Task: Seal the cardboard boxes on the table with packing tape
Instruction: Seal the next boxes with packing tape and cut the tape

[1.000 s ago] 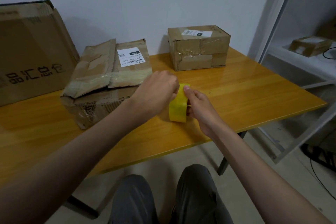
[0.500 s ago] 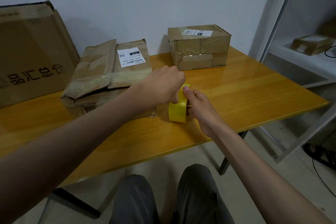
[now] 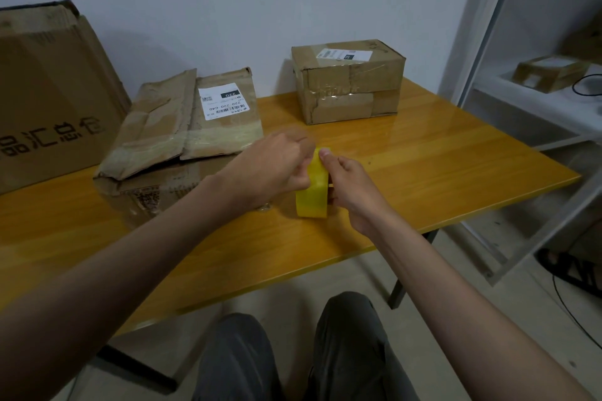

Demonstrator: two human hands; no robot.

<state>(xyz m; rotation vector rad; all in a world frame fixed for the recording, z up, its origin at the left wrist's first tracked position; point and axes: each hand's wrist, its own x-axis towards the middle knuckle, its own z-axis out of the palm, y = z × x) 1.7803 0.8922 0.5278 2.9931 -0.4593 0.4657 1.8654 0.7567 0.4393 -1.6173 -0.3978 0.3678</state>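
Plain white wall [image 3: 228, 3] behind; glossy orange-yellow table [image 3: 456, 166] in front, seen from above over grey-trousered knees [image 3: 247, 365].

Three cardboard boxes on the table, left to right. Far left: large box [image 3: 49, 101] standing against the wall, printed with dark characters, cut off by the frame edge. Next: crumpled flat box [image 3: 182, 127], top flaps bowed and not lying flush, old clear tape across them, white shipping label on the right flap; near corner hidden behind the left forearm. Further right, near the wall: small closed box [image 3: 350, 81], wrapped in shiny clear tape, torn along the front, white label on top.

One roll of yellow packing tape [image 3: 312, 189], standing on edge on the table just right of the crumpled box, between both hands. Left hand [image 3: 273, 169] curled against the roll's left face, fingertips closed at its upper rim; whether pinching a tape end or only the roll, cannot tell. Right hand [image 3: 351, 189] clasped round the roll's right side, thumb laid over the top of the rim.

Far right, apart from the table: white metal shelving [image 3: 488, 42], with a fourth small taped box [image 3: 550, 73] on one shelf and a dark cable [image 3: 586, 88] beside it.
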